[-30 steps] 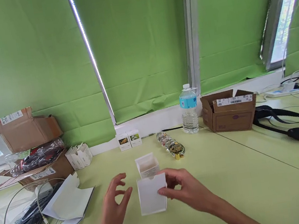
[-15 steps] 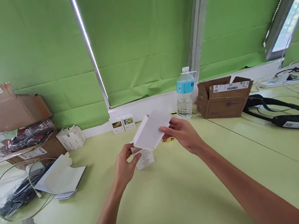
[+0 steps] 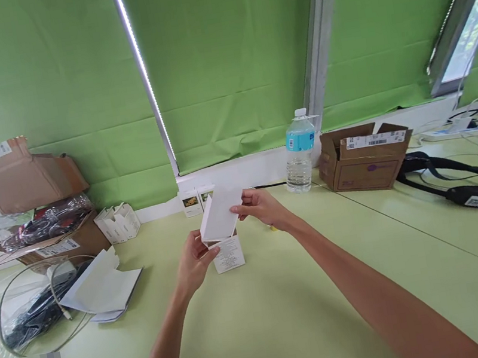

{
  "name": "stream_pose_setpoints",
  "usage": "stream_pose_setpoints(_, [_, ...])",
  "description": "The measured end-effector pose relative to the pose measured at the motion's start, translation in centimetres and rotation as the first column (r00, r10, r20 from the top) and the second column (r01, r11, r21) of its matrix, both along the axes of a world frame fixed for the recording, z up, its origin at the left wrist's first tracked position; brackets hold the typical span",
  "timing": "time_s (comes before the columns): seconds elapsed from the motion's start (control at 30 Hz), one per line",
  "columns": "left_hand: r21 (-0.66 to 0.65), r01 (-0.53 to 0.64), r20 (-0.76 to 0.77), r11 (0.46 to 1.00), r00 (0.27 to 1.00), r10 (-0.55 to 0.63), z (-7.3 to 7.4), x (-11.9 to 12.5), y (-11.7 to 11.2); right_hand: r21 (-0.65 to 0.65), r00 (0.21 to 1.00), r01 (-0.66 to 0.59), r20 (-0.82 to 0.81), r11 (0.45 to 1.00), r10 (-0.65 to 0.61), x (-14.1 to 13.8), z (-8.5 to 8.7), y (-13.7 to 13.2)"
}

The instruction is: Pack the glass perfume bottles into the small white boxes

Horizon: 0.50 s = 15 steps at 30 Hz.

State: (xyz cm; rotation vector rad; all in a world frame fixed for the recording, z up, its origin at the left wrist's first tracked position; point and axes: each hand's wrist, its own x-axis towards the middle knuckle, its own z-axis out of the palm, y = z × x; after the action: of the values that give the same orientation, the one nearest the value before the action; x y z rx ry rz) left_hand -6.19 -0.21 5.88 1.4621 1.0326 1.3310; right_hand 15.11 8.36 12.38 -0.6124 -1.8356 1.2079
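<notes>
A small white box [image 3: 229, 255] with fine print on its front stands on the table. My left hand [image 3: 194, 260] is closed on its left side, thumb at the upper front edge. Over the box's top, tilted, is a folded white card piece [image 3: 222, 213] with a raised left side. My right hand [image 3: 261, 207] pinches the right edge of this piece between thumb and fingers. Its lower end meets the box's upper edge; how far it reaches inside is hidden. A small yellow thing [image 3: 273, 228] lies partly hidden under my right wrist.
Two small white boxes with pictures [image 3: 191, 203] stand by the wall. A water bottle [image 3: 300, 154] and a brown carton [image 3: 366, 162] are at the back right, a black strapped device [image 3: 472, 190] beyond. Left are white cartons [image 3: 118, 223], papers [image 3: 101, 285] and cables.
My right hand has moved left and brought the white card piece over the box, more upright and down to its top. My left hand stays on the box.
</notes>
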Motion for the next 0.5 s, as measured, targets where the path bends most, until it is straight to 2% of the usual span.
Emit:
stream_pose_setpoints(0.3, [0.168, -0.157, -0.169, 0.973, 0.968, 0.185, -0.1, 0.8, -0.5, 0.174, 0.971, 0.036, 0.228, 0.984, -0.076, 0.3, 0.4, 0.0])
stream_pose_setpoints(0.5, [0.208, -0.195, -0.242, 0.959, 0.939, 0.243, 0.0, 0.6, -0.7, 0.337, 0.972, 0.141, 0.129, 0.931, -0.194, -0.4, 1.2, -1.2])
